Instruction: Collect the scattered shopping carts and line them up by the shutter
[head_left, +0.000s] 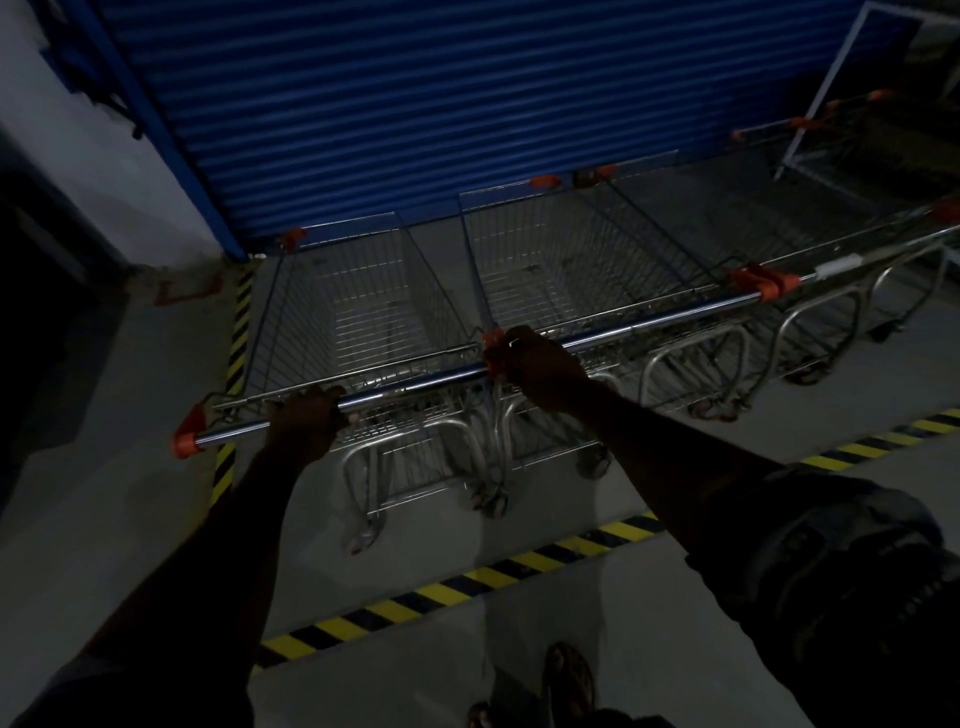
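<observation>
Shopping carts stand side by side with their noses toward the blue shutter, and the leftmost cart is the one in hand. Its basket front is close to the shutter, near the left corner, and its side is just beside the second cart. The left hand is clenched around the chrome handle near its left end. The right hand grasps the right end of the same handle, at the orange cap. The light is poor, so I cannot tell if its fingers also touch the neighbour's handle.

I judge the step to be the parking of this cart into the row. The handles look nearly in one line, so the next move probably calls for only a small straight push or a correction of angle, and then letting go. More carts stand well apart at the far right and seem to need collecting. Striped tape crosses the floor under the arms.
</observation>
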